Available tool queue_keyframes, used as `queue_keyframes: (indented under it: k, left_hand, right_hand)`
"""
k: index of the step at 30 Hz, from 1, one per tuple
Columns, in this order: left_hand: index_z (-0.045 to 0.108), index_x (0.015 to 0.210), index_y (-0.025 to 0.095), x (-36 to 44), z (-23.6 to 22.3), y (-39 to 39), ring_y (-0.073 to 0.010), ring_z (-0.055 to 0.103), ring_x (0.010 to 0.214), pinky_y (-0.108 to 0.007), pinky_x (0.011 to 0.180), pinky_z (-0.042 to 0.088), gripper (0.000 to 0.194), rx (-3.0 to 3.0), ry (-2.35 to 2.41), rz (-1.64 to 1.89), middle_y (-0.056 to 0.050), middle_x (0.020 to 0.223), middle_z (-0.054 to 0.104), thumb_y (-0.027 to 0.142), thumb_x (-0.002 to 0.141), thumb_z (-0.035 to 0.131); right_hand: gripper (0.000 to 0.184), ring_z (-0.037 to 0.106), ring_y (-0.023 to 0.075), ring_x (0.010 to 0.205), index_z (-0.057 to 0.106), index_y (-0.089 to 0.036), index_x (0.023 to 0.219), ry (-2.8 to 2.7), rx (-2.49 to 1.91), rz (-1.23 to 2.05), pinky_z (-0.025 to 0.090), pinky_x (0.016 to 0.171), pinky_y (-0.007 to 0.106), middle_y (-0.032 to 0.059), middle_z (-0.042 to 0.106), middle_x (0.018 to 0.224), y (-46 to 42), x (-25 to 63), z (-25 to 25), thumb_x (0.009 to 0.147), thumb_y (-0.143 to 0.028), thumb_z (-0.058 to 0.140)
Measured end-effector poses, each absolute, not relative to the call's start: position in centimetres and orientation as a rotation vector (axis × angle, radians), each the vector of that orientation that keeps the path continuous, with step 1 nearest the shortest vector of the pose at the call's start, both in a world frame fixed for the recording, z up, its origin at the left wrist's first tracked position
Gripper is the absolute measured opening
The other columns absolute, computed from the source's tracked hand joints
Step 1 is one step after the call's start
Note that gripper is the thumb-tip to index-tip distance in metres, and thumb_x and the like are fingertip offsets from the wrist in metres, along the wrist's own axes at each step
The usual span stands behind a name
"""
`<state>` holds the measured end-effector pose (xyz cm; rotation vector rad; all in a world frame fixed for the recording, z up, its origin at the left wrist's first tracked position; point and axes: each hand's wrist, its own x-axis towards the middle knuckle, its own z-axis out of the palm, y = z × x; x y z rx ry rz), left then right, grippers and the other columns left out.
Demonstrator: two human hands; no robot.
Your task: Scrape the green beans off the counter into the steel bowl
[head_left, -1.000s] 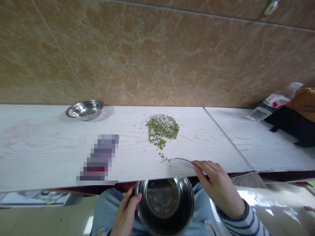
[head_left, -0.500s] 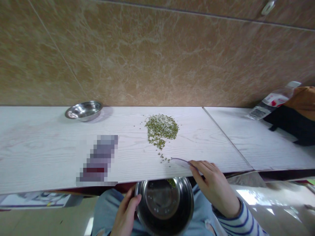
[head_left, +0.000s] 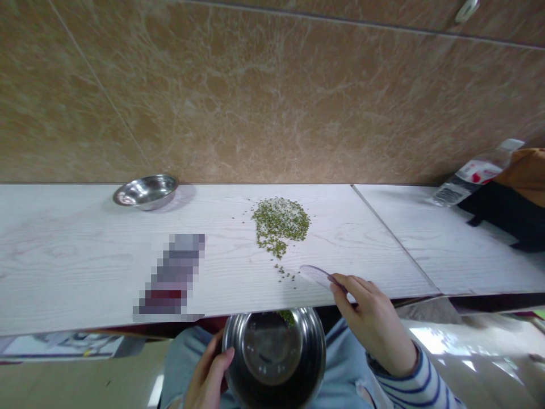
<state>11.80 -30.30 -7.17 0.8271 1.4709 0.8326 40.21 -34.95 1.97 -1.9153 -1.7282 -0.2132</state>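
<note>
A heap of small green mung beans (head_left: 279,224) lies on the white wood-grain table (head_left: 76,261), with a thin trail of loose beans running toward the near edge. My right hand (head_left: 374,324) pinches a translucent plastic scraper (head_left: 315,276), whose tip rests close to that trail. My left hand (head_left: 208,379) grips the rim of a steel bowl (head_left: 273,358) held just below the table edge over my lap. A few green beans (head_left: 286,317) cling inside the bowl's far wall.
A small steel dish (head_left: 145,192) stands against the marble-look wall (head_left: 272,96). A pixelated object (head_left: 174,274) lies on the table left of the beans. A plastic bottle (head_left: 470,176) and a dark bag (head_left: 498,218) sit at the far right.
The steel bowl has shifted left under the table edge, with my left hand following it. The plastic scraper has moved slightly farther onto the table.
</note>
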Motion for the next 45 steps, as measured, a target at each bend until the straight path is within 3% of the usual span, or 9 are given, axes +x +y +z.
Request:
queue_keyframes:
  k: [5,10,17,32,36,40,45]
  left_hand:
    - [0.071,0.115,0.028,11.1,-7.8,-30.4,-0.0326,0.046,0.14,-0.046,0.113,0.038,0.043,0.663,1.471,0.775,-0.002,0.127,0.073,0.043,0.075,0.067]
    - [0.072,0.111,0.028,11.4,-7.9,-30.3,-0.0324,0.043,0.142,-0.046,0.115,0.035,0.039,0.66,1.449,0.796,-0.002,0.127,0.073,0.041,0.074,0.068]
    - [0.07,0.117,0.026,11.7,-7.8,-30.6,-0.0346,0.047,0.139,-0.049,0.108,0.043,0.044,0.673,1.418,0.778,-0.005,0.136,0.067,0.044,0.077,0.067]
    - [0.073,0.112,0.024,11.5,-7.9,-31.4,-0.0331,0.047,0.139,-0.041,0.116,0.033,0.048,0.718,1.408,0.793,-0.004,0.124,0.074,0.047,0.07,0.068]
    - [0.073,0.113,0.023,11.9,-7.7,-31.3,-0.0335,0.047,0.138,-0.041,0.117,0.031,0.047,0.763,1.351,0.769,-0.005,0.131,0.071,0.047,0.072,0.069]
    - [0.071,0.115,0.022,12.2,-7.9,-31.3,-0.0336,0.043,0.141,-0.044,0.115,0.035,0.048,0.7,1.395,0.755,-0.007,0.138,0.066,0.046,0.073,0.07]
    - [0.071,0.115,0.023,12.4,-7.3,-31.2,-0.0318,0.05,0.136,-0.04,0.109,0.042,0.047,0.7,1.358,0.753,-0.005,0.126,0.072,0.045,0.073,0.068]
  right_hand:
    - [0.028,0.071,0.0188,0.074,0.068,-0.02,0.097,-1.749,-1.903,-0.232,0.054,0.067,0.032,0.0056,0.076,0.085,-34.6,39.4,2.2,0.099,-0.025,0.041]
    - [0.027,0.071,0.0199,0.077,0.068,-0.018,0.101,-1.789,-1.931,-0.209,0.054,0.07,0.034,0.0061,0.075,0.087,-34.2,39.3,1.9,0.099,-0.023,0.041]
    - [0.028,0.072,0.0213,0.081,0.069,-0.017,0.103,-1.77,-1.946,-0.216,0.055,0.074,0.036,0.0077,0.076,0.092,-32.7,39.6,1.7,0.099,-0.023,0.041]
    - [0.027,0.07,0.0198,0.076,0.067,-0.019,0.102,-1.756,-1.953,-0.217,0.053,0.07,0.034,0.0064,0.075,0.087,-35.3,40.4,1.6,0.099,-0.027,0.041]
    - [0.028,0.071,0.0188,0.075,0.067,-0.019,0.099,-1.779,-1.942,-0.229,0.053,0.068,0.033,0.0063,0.076,0.088,-36.1,39.7,2.0,0.1,-0.026,0.041]
    - [0.028,0.071,0.0182,0.075,0.068,-0.019,0.099,-1.805,-1.915,-0.222,0.053,0.068,0.032,0.0062,0.076,0.087,-36.1,39.0,2.1,0.1,-0.023,0.04]
    - [0.027,0.071,0.0186,0.076,0.067,-0.018,0.1,-1.791,-1.916,-0.222,0.053,0.069,0.033,0.0062,0.075,0.087,-35.4,38.8,2.1,0.099,-0.023,0.041]
